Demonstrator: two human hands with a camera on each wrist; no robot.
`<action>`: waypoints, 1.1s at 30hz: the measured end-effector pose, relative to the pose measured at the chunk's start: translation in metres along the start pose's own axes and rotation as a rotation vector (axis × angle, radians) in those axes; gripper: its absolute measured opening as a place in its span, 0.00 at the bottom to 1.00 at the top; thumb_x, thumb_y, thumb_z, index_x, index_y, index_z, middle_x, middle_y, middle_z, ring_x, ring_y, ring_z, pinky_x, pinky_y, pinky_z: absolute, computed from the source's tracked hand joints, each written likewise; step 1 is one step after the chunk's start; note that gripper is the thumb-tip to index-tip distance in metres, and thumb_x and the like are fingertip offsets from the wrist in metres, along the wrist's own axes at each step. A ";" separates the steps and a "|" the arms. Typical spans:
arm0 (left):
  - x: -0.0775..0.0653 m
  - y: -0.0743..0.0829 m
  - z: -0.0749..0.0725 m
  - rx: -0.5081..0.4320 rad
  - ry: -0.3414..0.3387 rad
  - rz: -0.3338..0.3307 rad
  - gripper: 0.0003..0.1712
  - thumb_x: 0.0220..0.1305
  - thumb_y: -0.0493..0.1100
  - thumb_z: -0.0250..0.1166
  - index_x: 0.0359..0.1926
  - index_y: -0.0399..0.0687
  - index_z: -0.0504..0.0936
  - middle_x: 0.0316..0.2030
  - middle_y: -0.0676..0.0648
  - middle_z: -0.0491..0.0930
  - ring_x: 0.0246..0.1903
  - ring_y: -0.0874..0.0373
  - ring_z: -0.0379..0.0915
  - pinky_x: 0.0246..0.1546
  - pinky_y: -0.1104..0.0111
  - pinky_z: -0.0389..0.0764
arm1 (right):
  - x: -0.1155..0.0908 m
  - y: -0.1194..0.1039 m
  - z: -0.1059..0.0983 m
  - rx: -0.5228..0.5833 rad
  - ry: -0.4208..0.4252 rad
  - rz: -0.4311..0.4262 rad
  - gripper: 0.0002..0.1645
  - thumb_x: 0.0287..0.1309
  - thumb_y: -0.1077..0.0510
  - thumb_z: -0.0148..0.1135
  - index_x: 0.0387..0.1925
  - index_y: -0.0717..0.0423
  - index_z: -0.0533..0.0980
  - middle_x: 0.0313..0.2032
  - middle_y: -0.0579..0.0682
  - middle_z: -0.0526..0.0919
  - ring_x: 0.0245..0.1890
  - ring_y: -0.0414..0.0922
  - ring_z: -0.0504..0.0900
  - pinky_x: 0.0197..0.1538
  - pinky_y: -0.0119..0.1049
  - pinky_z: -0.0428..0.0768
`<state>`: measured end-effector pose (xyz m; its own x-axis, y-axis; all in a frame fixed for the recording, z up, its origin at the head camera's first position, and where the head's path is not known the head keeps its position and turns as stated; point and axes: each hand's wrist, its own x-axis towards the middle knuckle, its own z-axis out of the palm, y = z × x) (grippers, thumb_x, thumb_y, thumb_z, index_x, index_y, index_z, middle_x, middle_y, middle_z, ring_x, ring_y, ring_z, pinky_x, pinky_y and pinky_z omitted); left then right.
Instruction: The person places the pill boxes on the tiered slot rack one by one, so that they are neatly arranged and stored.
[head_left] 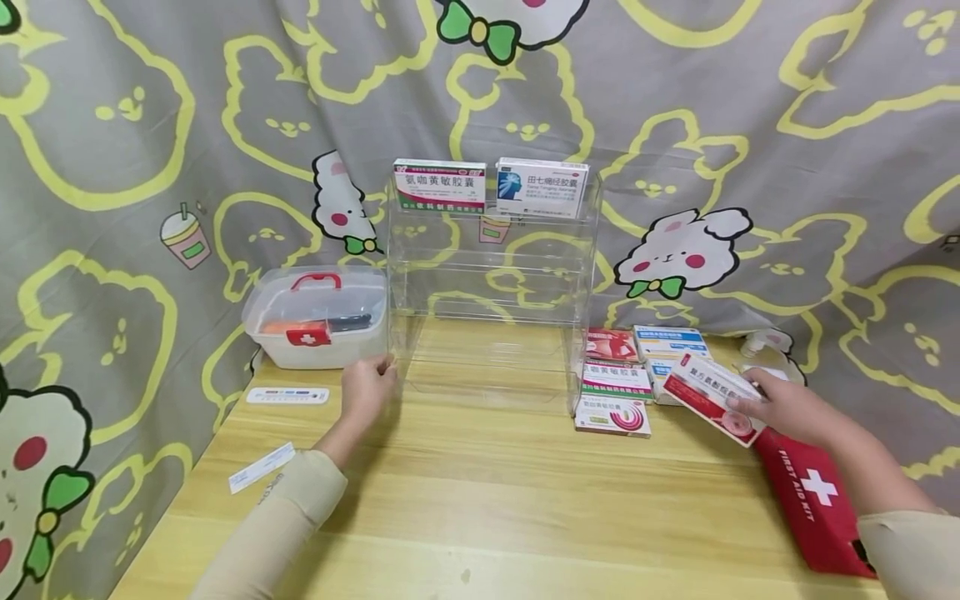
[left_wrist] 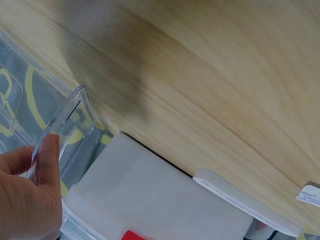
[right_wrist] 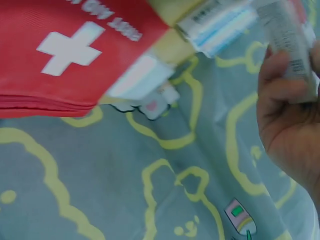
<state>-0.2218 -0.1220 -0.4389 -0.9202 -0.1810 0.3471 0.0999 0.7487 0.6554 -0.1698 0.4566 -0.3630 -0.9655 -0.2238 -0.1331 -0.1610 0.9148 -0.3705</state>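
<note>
My left hand [head_left: 367,393] pinches the side edge of a clear acrylic display rack [head_left: 491,350]; the left wrist view shows thumb and fingers on either side of that panel. On the rack's top tier stand two medicine boxes, a pink-and-white one [head_left: 440,187] and a white-and-blue one [head_left: 540,190]. Over at the right, my right hand [head_left: 795,407] holds a red-and-white medicine box [head_left: 708,396] by its right end, tilted above the table. Beside the rack lie several more boxes, among them a red one [head_left: 611,344], a blue-and-white one [head_left: 670,340] and a white one with pink rings [head_left: 613,417].
A translucent case [head_left: 322,346] with a red handle stands left of the rack. Before it lie a white thermometer-like stick [head_left: 288,396] and a paper strip [head_left: 262,467]. A red first aid pouch [head_left: 813,500] lies at the right; a clear bottle [head_left: 761,346] is behind.
</note>
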 end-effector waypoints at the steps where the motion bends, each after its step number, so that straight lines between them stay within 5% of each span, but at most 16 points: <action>1: 0.000 -0.001 -0.001 0.006 0.000 -0.004 0.09 0.55 0.35 0.62 0.19 0.42 0.81 0.22 0.46 0.81 0.23 0.54 0.67 0.27 0.63 0.70 | 0.000 -0.003 -0.003 0.000 0.023 -0.010 0.28 0.58 0.48 0.61 0.48 0.66 0.66 0.35 0.55 0.75 0.35 0.51 0.72 0.33 0.39 0.70; 7: -0.003 -0.008 -0.005 0.033 -0.006 -0.016 0.12 0.55 0.36 0.61 0.17 0.43 0.78 0.18 0.46 0.78 0.21 0.54 0.65 0.25 0.65 0.67 | -0.001 -0.025 -0.015 0.129 0.166 0.068 0.34 0.52 0.44 0.67 0.50 0.62 0.64 0.38 0.56 0.75 0.36 0.48 0.72 0.30 0.34 0.71; 12: -0.005 -0.010 -0.007 0.031 -0.008 -0.012 0.11 0.55 0.34 0.62 0.18 0.40 0.79 0.17 0.46 0.77 0.20 0.55 0.64 0.24 0.66 0.66 | 0.000 -0.041 -0.018 0.444 0.453 0.089 0.28 0.55 0.50 0.66 0.55 0.51 0.68 0.39 0.37 0.76 0.33 0.33 0.72 0.31 0.22 0.75; 16: -0.002 -0.011 -0.007 0.029 -0.008 -0.018 0.16 0.55 0.34 0.61 0.13 0.43 0.71 0.13 0.48 0.71 0.19 0.56 0.61 0.22 0.67 0.62 | 0.009 -0.058 -0.025 0.632 0.581 0.083 0.32 0.55 0.54 0.65 0.62 0.40 0.69 0.41 0.30 0.73 0.37 0.29 0.73 0.33 0.16 0.74; 20: 0.003 -0.008 -0.004 0.013 -0.015 -0.029 0.19 0.56 0.34 0.61 0.12 0.47 0.68 0.13 0.49 0.69 0.19 0.56 0.61 0.22 0.67 0.62 | 0.022 -0.078 -0.036 0.518 0.623 0.035 0.35 0.59 0.51 0.61 0.66 0.33 0.63 0.43 0.32 0.74 0.39 0.24 0.71 0.32 0.14 0.70; 24: 0.004 -0.006 -0.002 -0.005 -0.012 -0.011 0.21 0.55 0.34 0.60 0.10 0.48 0.64 0.11 0.51 0.64 0.17 0.56 0.58 0.20 0.67 0.59 | 0.031 -0.105 -0.041 0.372 0.607 -0.086 0.34 0.63 0.49 0.56 0.68 0.29 0.58 0.51 0.44 0.72 0.41 0.20 0.68 0.36 0.10 0.67; 33: 0.002 -0.002 -0.003 -0.009 -0.016 0.003 0.20 0.56 0.34 0.60 0.10 0.48 0.65 0.11 0.52 0.64 0.18 0.56 0.59 0.21 0.68 0.61 | 0.068 -0.166 -0.058 0.509 0.612 -0.205 0.24 0.62 0.51 0.57 0.60 0.45 0.67 0.50 0.43 0.71 0.42 0.34 0.75 0.34 0.17 0.75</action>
<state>-0.2227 -0.1257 -0.4381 -0.9259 -0.1684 0.3383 0.1060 0.7436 0.6602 -0.2200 0.3086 -0.2575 -0.8914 -0.0128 0.4531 -0.3762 0.5784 -0.7238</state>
